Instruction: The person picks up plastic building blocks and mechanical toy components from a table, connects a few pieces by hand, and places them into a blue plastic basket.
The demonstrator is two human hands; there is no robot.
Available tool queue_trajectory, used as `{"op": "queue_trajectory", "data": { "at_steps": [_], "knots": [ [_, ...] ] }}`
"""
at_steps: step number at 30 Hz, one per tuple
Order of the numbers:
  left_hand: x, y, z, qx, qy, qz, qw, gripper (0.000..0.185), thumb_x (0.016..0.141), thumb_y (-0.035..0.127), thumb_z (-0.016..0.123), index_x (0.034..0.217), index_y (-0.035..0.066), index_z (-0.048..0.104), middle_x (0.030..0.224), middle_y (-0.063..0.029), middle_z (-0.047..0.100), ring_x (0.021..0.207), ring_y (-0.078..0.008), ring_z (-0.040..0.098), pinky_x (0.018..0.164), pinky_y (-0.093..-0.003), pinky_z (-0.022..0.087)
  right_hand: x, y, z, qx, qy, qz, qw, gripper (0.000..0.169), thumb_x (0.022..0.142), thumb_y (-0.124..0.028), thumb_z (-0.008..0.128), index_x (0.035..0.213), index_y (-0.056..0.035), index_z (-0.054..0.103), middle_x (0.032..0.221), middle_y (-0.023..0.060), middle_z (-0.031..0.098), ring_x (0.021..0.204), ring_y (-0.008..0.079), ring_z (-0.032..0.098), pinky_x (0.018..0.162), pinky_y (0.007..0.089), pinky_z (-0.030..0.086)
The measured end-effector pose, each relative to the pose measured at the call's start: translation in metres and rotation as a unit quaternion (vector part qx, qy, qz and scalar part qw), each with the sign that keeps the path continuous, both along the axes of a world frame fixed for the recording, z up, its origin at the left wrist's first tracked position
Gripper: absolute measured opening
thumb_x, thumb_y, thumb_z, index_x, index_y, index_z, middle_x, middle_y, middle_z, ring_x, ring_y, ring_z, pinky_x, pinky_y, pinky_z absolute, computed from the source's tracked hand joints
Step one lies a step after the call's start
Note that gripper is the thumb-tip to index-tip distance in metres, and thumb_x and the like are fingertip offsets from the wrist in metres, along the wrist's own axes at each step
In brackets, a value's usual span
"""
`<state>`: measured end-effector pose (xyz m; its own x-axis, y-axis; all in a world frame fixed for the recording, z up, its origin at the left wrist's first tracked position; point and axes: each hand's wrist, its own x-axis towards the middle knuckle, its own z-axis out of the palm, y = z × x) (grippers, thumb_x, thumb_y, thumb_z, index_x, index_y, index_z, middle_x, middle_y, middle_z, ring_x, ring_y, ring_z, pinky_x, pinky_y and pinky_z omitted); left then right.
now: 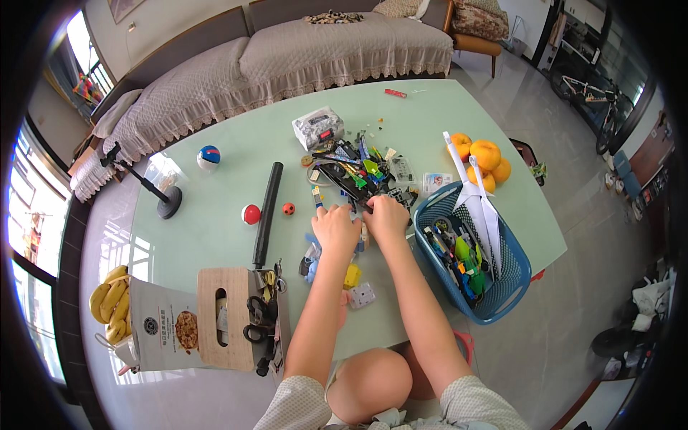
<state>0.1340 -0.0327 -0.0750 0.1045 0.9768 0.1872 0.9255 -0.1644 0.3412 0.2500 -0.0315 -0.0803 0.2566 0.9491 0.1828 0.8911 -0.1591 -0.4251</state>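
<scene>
Both my left hand [337,228] and my right hand [388,219] are close together at the near edge of a heap of plastic building-block pieces [371,164]. My left fingers curl downward beside a few small dark pieces. The fingertips of my right hand are at a black piece by the heap; whether either hand grips something is hidden behind the fingers. Under and between my wrists lie light-blue pieces [310,271], a yellow piece [352,276] and a clear plastic case [362,295]. To the right, a blue plastic basket [508,298] holds more block pieces [467,263] and white blade-shaped objects [484,226].
Oranges [485,155] lie behind the basket. A wrapped tissue pack [318,128] stands behind the heap. Left are a black tube [267,215], small balls [251,214], a phone stand [170,202] and a wooden organizer [236,317] with scissors [255,322], beside bananas [113,301].
</scene>
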Motion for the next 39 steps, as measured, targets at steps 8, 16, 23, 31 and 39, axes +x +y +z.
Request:
{"op": "queue_trajectory", "data": {
  "at_steps": [8, 16, 23, 31, 39],
  "knots": [
    [-0.011, -0.011, 0.000, -0.015, 0.044, -0.015, 0.999, 0.025, 0.071, 0.020, 0.060, 0.092, 0.018, 0.073, 0.093, -0.0069, 0.068, 0.093, -0.0283, 0.056, 0.083, -0.0388, 0.042, -0.003, -0.009, 0.010, -0.018, 0.003, 0.021, 1.000, 0.017, 0.069, -0.024, 0.071, 0.074, -0.0080, 0.069, 0.078, 0.0110, 0.067, 0.074, 0.0267, 0.067, 0.063, 0.0373, 0.053],
    [-0.015, -0.036, 0.005, -0.018, -0.019, -0.030, 0.999, 0.024, 0.072, 0.018, 0.058, 0.093, 0.014, 0.070, 0.088, -0.0071, 0.067, 0.092, -0.0268, 0.056, 0.079, -0.0391, 0.041, 0.000, -0.040, 0.008, -0.004, 0.064, 0.027, 0.998, 0.016, 0.072, -0.024, 0.068, 0.073, -0.0077, 0.069, 0.073, 0.0133, 0.066, 0.070, 0.0302, 0.066, 0.062, 0.0389, 0.052],
    [-0.022, -0.053, 0.005, 0.081, -0.044, -0.012, 0.996, 0.018, 0.070, 0.013, 0.058, 0.087, 0.009, 0.064, 0.093, -0.0073, 0.064, 0.091, -0.0271, 0.055, 0.079, -0.0389, 0.042, -0.005, -0.066, 0.020, -0.011, 0.174, 0.033, 0.984, 0.019, 0.074, -0.024, 0.067, 0.082, -0.0078, 0.072, 0.074, 0.0126, 0.068, 0.070, 0.0313, 0.066, 0.064, 0.0389, 0.052],
    [-0.026, -0.100, 0.029, 0.169, -0.143, -0.018, 0.975, 0.026, 0.075, 0.006, 0.057, 0.101, 0.005, 0.057, 0.096, -0.0065, 0.061, 0.088, -0.0241, 0.055, 0.079, -0.0346, 0.045, -0.011, -0.104, 0.047, 0.029, 0.280, 0.073, 0.957, 0.023, 0.077, -0.022, 0.069, 0.089, -0.0024, 0.071, 0.077, 0.0132, 0.069, 0.071, 0.0272, 0.067, 0.063, 0.0351, 0.051],
    [-0.013, -0.143, 0.056, -0.082, -0.723, 0.041, 0.685, 0.014, 0.093, 0.014, 0.053, 0.104, 0.007, 0.058, 0.083, 0.0019, 0.055, 0.068, -0.0052, 0.049, 0.059, -0.0190, 0.040, -0.008, -0.167, 0.064, 0.068, 0.468, 0.159, 0.867, 0.025, 0.084, -0.015, 0.066, 0.100, 0.0042, 0.067, 0.083, 0.0087, 0.070, 0.071, 0.0111, 0.061, 0.060, 0.0257, 0.046]
  ]
}}
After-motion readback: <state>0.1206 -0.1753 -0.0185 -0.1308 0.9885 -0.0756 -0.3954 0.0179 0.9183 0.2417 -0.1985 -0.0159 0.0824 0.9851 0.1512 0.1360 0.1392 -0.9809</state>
